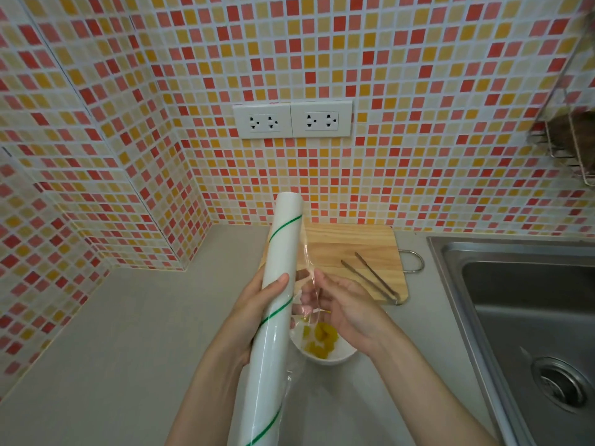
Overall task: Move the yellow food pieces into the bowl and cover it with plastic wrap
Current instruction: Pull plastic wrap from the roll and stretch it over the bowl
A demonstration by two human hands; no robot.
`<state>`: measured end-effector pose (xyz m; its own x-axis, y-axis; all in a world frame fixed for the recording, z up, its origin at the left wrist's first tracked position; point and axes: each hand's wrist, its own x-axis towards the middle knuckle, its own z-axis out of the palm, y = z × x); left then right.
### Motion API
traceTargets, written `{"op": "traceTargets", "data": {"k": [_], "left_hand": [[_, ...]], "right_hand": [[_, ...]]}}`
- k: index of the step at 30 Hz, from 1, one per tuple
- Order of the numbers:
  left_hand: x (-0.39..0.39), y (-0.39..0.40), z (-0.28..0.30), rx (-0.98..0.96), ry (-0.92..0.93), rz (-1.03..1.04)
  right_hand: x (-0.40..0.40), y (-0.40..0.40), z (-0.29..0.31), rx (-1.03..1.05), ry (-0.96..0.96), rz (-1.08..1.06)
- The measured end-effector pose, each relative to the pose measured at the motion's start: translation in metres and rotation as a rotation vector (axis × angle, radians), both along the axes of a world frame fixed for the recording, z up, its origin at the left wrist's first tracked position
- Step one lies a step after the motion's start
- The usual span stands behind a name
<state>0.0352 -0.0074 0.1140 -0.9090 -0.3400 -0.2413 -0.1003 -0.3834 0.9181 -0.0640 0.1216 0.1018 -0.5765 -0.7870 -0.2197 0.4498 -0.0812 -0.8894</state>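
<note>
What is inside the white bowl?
Yellow food pieces lie inside the round white bowl. The white plastic wrap roll with green stripes and the right hand cover part of the bowl, so anything under them stays hidden.

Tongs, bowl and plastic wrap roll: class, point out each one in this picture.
tongs (pixel 370 276), head view, middle of the metal arms on the cutting board.
bowl (pixel 335 360), head view, near white rim.
plastic wrap roll (pixel 281 252), head view, upper white part above the left hand's grip.
</note>
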Motion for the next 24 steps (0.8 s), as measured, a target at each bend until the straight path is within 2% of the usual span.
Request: {"op": "traceTargets", "data": {"k": [2,6,9,13,17,22,24], "left_hand": [[0.003,-0.002,0.001,-0.037,0.014,-0.016],[0.003,0.0,-0.005,-0.044,0.006,0.043],[-0.002,0.004,-0.013,-0.01,-0.036,0.118],[-0.008,0.007,-0.021,0.093,-0.078,0.077],[-0.012,0.008,-0.026,0.107,-0.135,0.035],[-0.014,0.01,-0.034,0.316,-0.116,-0.087],[-0.014,0.009,-0.036,0.422,-0.094,-0.116]], "right_hand": [[0.001,-0.002,-0.003,-0.044,-0.026,-0.055],[0.004,-0.009,-0.009,-0.082,-0.07,-0.322],[0.008,-0.01,-0.012,-0.081,0.034,-0.514],[0.006,-0.005,-0.018,-0.004,0.25,-0.702],[0.002,0.004,-0.022,0.08,0.291,-0.701],[-0.004,0.005,-0.023,0.042,0.049,-0.583],[-0.004,0.007,-0.025,0.094,0.027,-0.518]]}}
